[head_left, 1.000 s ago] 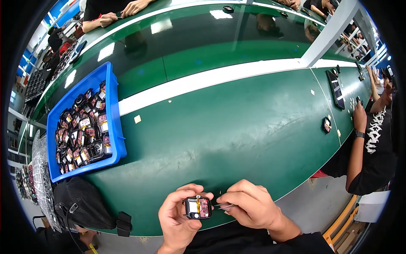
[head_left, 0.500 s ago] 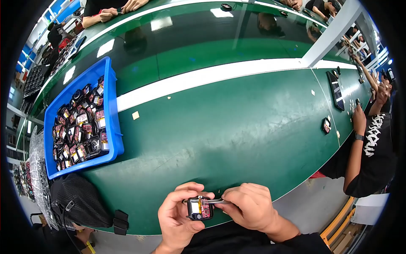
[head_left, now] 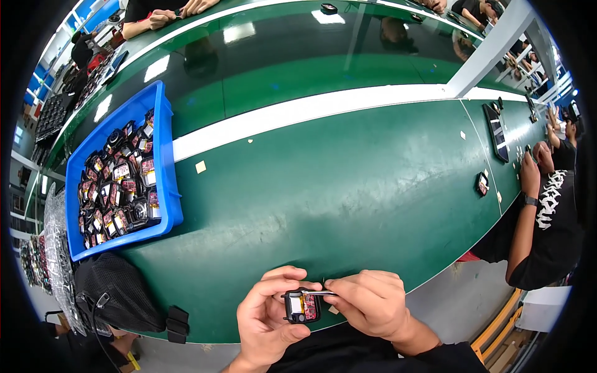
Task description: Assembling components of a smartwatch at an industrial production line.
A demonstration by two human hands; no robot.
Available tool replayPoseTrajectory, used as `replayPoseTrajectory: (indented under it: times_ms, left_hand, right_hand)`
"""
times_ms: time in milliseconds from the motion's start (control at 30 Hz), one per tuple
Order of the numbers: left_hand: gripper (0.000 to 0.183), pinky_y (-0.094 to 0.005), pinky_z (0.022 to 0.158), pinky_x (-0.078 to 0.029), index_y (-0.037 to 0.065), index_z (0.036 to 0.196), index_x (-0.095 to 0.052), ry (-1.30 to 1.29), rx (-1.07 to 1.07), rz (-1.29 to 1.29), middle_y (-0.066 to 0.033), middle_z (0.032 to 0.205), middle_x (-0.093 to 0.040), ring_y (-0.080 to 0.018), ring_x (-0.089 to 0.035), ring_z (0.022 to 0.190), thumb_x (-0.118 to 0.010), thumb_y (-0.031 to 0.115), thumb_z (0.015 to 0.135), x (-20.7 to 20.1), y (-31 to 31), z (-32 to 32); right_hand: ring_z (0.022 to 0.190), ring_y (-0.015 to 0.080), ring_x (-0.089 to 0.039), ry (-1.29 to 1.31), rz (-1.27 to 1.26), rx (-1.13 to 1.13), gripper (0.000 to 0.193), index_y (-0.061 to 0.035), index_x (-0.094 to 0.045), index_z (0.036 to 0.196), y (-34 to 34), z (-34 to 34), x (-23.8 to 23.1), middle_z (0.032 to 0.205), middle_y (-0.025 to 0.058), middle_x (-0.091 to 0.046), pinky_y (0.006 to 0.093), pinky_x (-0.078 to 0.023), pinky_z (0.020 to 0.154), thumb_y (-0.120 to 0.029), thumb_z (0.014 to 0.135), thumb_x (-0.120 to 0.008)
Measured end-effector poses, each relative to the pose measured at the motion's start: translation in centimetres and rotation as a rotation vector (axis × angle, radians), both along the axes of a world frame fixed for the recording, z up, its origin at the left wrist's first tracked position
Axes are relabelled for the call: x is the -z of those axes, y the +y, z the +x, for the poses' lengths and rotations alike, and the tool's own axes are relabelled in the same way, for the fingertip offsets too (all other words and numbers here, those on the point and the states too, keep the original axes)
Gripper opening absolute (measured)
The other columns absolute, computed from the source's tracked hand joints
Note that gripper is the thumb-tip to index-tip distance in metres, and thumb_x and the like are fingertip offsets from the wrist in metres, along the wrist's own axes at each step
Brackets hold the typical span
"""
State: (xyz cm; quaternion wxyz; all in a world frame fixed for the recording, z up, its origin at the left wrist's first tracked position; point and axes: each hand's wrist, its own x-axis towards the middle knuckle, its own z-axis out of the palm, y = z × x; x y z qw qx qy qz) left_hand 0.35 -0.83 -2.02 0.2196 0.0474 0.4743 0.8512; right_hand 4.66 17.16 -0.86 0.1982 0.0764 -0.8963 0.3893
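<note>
We are losing the rear of the tweezers inside the right hand, are failing to resolve their tips at the black device, whose back is lying hidden in the left hand, while the upper edge is cropping a co-worker and piled units are covering the floor of the blue bin.

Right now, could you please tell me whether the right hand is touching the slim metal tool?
Touching: the head view shows the right hand pinching the slim metal tool, which juts out leftward from its grip.
</note>
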Motion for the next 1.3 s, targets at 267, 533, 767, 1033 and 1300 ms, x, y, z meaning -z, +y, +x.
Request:
replayPoseTrajectory:
  times_ms: [267,533,767,1033,1300]
  left_hand:
    - [0.069,-0.0440,0.091,-0.059,0.000,0.121,-0.056,-0.004,0.002,0.007,-0.0202,0.129,-0.051,-0.0338,-0.067,0.107,-0.090,0.033,0.072,-0.06,-0.01,-0.13]
    - [0.068,-0.0423,0.095,-0.057,0.000,0.121,-0.056,0.004,-0.009,-0.007,-0.0204,0.129,-0.051,-0.0339,-0.067,0.108,-0.090,0.032,0.072,0.06,-0.03,0.00]
    - [0.066,-0.0415,0.095,-0.056,0.000,0.121,-0.056,0.057,0.007,-0.025,-0.0207,0.129,-0.051,-0.0332,-0.068,0.107,-0.090,0.031,0.074,0.09,-0.01,-0.12]
    - [0.068,-0.0415,0.095,-0.057,-0.002,0.122,-0.056,0.012,-0.099,-0.027,-0.0197,0.128,-0.052,-0.0332,-0.069,0.105,-0.090,0.031,0.073,0.24,-0.03,0.31]
    - [0.070,-0.0435,0.094,-0.057,-0.004,0.122,-0.057,0.028,-0.035,-0.036,-0.0209,0.130,-0.050,-0.0347,-0.069,0.103,-0.089,0.035,0.074,0.10,-0.08,0.05]
  right_hand:
    - [0.054,0.0199,-0.062,-0.042,-0.026,-0.038,0.018,-0.0033,-0.069,0.089,0.21,-0.24,-0.10,0.073,0.0060,-0.069,0.0294,-0.047,0.048,-0.008,0.076,-0.080]
    - [0.050,0.0205,-0.061,-0.054,-0.058,0.010,0.015,-0.0038,-0.069,0.087,-0.10,-0.24,-0.07,0.068,0.0053,-0.066,0.0303,-0.046,0.047,-0.008,0.077,-0.080]
    - [0.051,0.0203,-0.061,-0.064,-0.036,-0.006,0.015,-0.0038,-0.069,0.088,0.02,-0.25,-0.09,0.068,0.0053,-0.066,0.0303,-0.046,0.047,-0.007,0.077,-0.080]
    - [0.050,0.0173,-0.058,-0.020,0.092,0.002,0.026,-0.0033,-0.071,0.094,-0.47,-0.34,-0.22,0.071,0.0048,-0.066,0.0285,-0.044,0.045,-0.007,0.071,-0.082]
    - [0.050,0.0157,-0.058,0.054,0.098,0.038,0.028,-0.0029,-0.073,0.094,-0.31,-0.01,-0.08,0.071,0.0034,-0.066,0.0267,-0.043,0.044,-0.007,0.068,-0.084]
